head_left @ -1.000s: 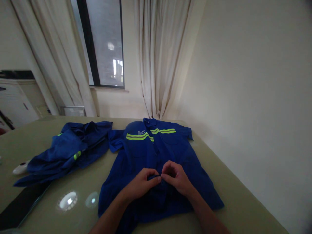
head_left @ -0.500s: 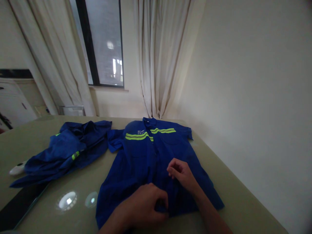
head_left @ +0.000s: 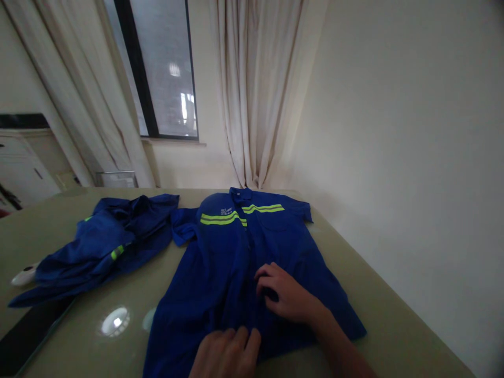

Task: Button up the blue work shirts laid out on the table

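Note:
A blue short-sleeved work shirt (head_left: 275, 247) lies spread front up, its collar at the far end and yellow-green reflective bands across the chest. My left hand (head_left: 228, 354) is at the lower front edge of the shirt, knuckles up, fingers close together and closed on the cloth; its thumb is hidden. Further up and to the right, my right hand (head_left: 289, 294) is over the shirt's lower front, beside the front opening. Its fingers are bent, with a gap between them and the thumb, and nothing shows between them.
A second blue garment (head_left: 106, 247) lies crumpled on the left of the glossy table (head_left: 129, 286). A white object (head_left: 25, 274) pokes out from under it, near a dark flat panel (head_left: 35, 336). The wall (head_left: 413, 184) runs along the right side; curtains (head_left: 260, 94) hang behind.
My left hand has moved down and turned knuckles up at the shirt's lower edge. My right hand has shifted left and lower, toward the front opening, its fingers now further from the thumb.

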The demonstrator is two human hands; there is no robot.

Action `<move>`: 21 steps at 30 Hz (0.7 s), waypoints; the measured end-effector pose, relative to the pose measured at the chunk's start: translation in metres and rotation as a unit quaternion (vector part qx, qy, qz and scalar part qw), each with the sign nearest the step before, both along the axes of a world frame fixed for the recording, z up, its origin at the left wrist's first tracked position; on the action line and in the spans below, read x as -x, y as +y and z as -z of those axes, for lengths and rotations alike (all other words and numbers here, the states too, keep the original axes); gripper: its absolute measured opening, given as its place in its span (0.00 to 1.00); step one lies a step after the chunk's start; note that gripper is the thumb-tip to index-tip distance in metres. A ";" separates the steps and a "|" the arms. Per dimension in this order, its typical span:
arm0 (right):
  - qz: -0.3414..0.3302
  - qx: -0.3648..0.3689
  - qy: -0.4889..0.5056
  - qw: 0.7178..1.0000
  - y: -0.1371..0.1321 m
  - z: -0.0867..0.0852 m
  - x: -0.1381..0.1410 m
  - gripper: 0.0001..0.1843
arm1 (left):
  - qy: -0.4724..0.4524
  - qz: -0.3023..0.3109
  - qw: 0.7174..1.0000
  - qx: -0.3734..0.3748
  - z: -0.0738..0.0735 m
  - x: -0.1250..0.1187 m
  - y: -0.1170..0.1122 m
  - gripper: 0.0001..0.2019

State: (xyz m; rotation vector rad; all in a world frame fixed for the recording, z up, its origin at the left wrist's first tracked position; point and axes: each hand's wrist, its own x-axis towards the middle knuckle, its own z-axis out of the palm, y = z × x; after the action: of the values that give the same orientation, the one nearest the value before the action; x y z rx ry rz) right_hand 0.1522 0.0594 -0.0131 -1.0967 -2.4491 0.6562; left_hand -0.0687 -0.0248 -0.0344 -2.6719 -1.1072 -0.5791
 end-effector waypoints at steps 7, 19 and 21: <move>0.146 -0.121 0.138 0.972 0.005 -0.002 -0.006 0.15 | -0.070 0.108 0.982 -0.139 -0.013 0.003 0.008 0.10; 0.134 -0.064 0.132 0.980 0.005 -0.001 -0.005 0.09 | -0.165 -0.005 0.932 0.323 -0.035 0.027 0.047 0.17; 0.151 -0.051 0.150 0.976 0.005 -0.001 -0.003 0.04 | -0.070 0.060 0.947 0.307 -0.042 0.024 0.058 0.22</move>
State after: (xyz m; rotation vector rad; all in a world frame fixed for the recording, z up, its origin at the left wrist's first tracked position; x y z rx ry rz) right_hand 0.1550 0.0646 -0.0126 -1.1984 -1.9876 0.5478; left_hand -0.0925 0.0330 0.0075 -3.2891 -1.3500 -0.5134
